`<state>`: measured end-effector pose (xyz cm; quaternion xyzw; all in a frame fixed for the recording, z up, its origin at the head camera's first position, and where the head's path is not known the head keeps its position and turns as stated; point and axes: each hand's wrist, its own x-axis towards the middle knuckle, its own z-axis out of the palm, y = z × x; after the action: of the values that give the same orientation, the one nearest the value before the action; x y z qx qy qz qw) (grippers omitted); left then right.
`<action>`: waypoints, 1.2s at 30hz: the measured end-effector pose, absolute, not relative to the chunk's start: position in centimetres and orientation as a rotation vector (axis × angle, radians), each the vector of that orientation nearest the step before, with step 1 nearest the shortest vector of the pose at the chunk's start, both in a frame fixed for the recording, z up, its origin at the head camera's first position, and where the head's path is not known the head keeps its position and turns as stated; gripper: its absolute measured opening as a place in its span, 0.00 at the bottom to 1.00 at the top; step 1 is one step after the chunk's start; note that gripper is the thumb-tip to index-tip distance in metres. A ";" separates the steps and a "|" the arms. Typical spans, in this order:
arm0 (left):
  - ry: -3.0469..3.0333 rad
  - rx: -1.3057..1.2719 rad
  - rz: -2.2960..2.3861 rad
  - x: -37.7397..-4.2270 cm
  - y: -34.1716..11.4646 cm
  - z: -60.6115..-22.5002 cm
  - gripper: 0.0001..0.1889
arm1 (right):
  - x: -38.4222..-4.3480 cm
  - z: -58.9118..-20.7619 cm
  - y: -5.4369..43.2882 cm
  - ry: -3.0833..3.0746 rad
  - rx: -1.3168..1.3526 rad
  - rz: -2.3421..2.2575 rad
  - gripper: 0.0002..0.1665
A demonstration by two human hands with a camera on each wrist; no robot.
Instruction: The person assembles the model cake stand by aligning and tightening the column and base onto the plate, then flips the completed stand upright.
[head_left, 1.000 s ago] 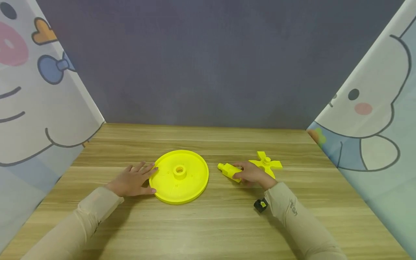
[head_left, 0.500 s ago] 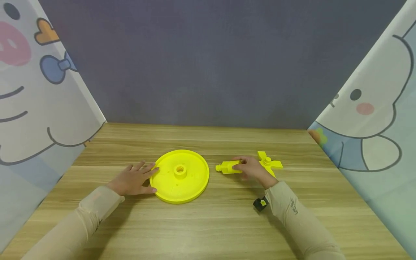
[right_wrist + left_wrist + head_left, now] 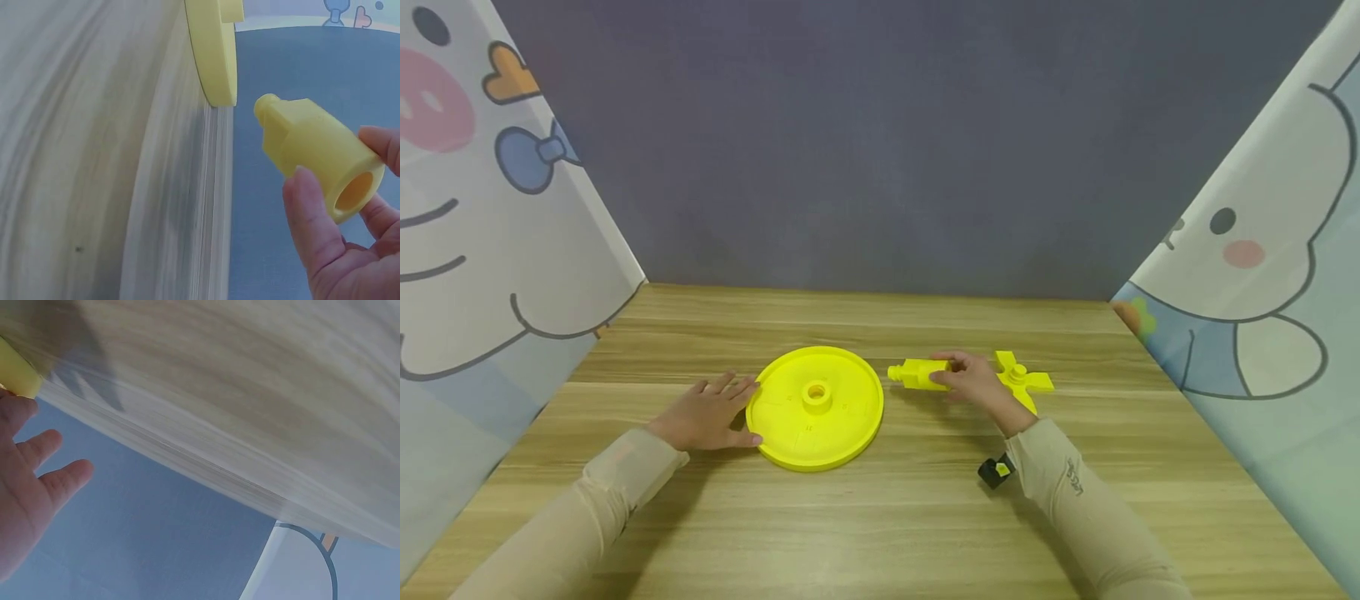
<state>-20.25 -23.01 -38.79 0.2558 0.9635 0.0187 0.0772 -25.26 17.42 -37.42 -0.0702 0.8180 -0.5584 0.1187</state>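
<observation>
A round yellow disc (image 3: 782, 429) with a raised rim and a hollow hub at its middle lies on the table. My left hand (image 3: 709, 417) rests at its left edge, fingers spread, fingertips right at the rim. My right hand (image 3: 973, 383) pinches a yellow bottle-shaped piece (image 3: 315, 147) between thumb and fingers. It is held sideways above the table, its narrow stepped tip pointing left toward the disc. In the right wrist view its wide end shows a round hole. The disc (image 3: 215, 56) stands beyond that tip.
Just behind my right hand a yellow piece with several flat arms (image 3: 1018, 379) and a central knob lies on the table (image 3: 820, 533), partly hidden by that hand. A black wrist camera (image 3: 995, 472) sits under the right wrist. A dark panel (image 3: 880, 150) closes off the back.
My right hand has lifted the bottle-shaped piece and carried it slightly left and away from me, turning its tip from up-left to straight left. My left hand and the disc have stayed put.
</observation>
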 end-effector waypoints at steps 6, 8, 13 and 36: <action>2.892 0.802 0.044 -20.4 -22.9 -38.5 0.46 | -25.1 -37.0 16.9 2.368 -0.197 -1.674 0.28; 2.895 0.812 0.047 -20.4 -23.0 -38.6 0.46 | -25.1 -36.9 16.7 2.385 -0.195 -1.669 0.28; 2.905 0.827 0.034 -20.5 -23.2 -38.9 0.47 | -25.2 -36.7 15.9 2.423 -0.219 -1.668 0.29; 2.937 0.823 0.067 -20.8 -23.7 -39.3 0.45 | -25.8 -36.5 10.2 2.449 -0.369 -1.672 0.32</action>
<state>-20.79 -23.71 -39.33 0.2696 0.9617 0.0218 0.0455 -25.80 10.19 -36.46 -0.1231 0.8172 -0.5579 0.0764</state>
